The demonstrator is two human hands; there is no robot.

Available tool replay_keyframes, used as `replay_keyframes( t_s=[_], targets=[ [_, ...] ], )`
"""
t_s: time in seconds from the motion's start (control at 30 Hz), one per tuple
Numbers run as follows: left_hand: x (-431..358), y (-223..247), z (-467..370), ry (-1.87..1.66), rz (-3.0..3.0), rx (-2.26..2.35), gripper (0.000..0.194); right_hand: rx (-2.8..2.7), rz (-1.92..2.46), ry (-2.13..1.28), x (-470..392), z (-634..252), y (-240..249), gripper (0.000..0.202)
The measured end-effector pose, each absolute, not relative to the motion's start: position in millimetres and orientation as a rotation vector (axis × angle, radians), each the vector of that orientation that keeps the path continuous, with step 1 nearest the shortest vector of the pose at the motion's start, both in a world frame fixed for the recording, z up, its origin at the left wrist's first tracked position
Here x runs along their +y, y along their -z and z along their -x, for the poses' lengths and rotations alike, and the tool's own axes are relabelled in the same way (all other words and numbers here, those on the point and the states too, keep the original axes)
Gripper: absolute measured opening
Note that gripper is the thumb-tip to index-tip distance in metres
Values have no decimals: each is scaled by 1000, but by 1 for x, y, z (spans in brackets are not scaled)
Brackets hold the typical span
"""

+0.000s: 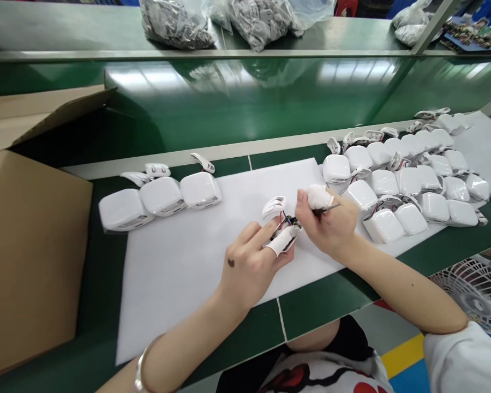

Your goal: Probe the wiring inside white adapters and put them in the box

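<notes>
My left hand (249,265), with a white cot on one finger, is closed around an opened white device housing (291,222) with exposed wires. Red and black wires run from it to a small white cover piece (274,207) just beyond my fingers. Close by on the right, my right hand (331,225) grips a thin dark pointed tool (329,208); its exact kind is unclear. A white cot covers a finger of that hand too. Both hands are over a white foam sheet (180,273). My fingers hide much of the housing.
Several white rounded devices (409,181) are grouped at the right, many with small covers attached. Three similar devices (162,195) sit at the left. A cardboard box (36,256) stands far left. Bags of grey parts (262,22) lie on the upper shelf. A fan (472,297) is lower right.
</notes>
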State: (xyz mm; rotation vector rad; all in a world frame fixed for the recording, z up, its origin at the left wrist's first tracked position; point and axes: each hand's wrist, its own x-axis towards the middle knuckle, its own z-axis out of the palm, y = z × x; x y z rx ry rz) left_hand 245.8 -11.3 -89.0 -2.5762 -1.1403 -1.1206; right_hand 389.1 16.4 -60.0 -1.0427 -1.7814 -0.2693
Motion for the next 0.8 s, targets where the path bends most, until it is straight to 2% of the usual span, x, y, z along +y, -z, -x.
replay_keyframes(
  t_s=[0.2,0.47,0.8],
  targets=[
    [-12,89,-247,1121,2544,-1129,10,-1755,1057,229,15,-386,69,38],
    [-13,90,-247,1111,2526,-1110,9,-1625,1118,248,9,-397,45,42],
    [-13,91,-247,1154,2559,-1182,8,-1775,985,216,20,-389,66,41]
  ],
)
